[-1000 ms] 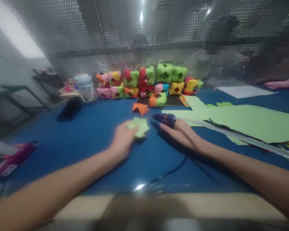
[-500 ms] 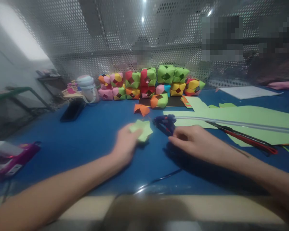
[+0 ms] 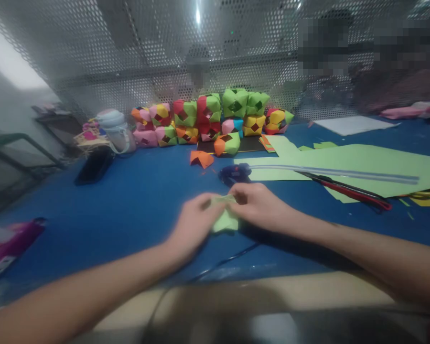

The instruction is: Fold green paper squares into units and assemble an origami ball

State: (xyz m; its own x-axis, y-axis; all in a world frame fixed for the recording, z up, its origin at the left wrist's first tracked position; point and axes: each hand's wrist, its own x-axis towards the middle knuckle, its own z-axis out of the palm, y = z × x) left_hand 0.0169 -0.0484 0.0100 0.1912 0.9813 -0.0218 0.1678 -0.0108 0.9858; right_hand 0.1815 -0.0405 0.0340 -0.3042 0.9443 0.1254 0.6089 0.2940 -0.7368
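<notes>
A folded light green paper piece is held between my two hands above the blue table. My left hand pinches its left side. The fingers of my right hand are closed on its upper right edge. Just beyond my right hand lies a dark blue glue gun, with a clear glue stick stretching right from its back. An orange folded paper piece rests left of the glue gun.
Stacked coloured paper balls line the back. A phone and a bottle stand at left, with a magenta object nearer. Green sheets and red-handled scissors lie at right.
My right hand has left the glue gun's handle area and moved left onto the green paper piece. The paper has come lower and nearer, and the whole view has shifted slightly.
</notes>
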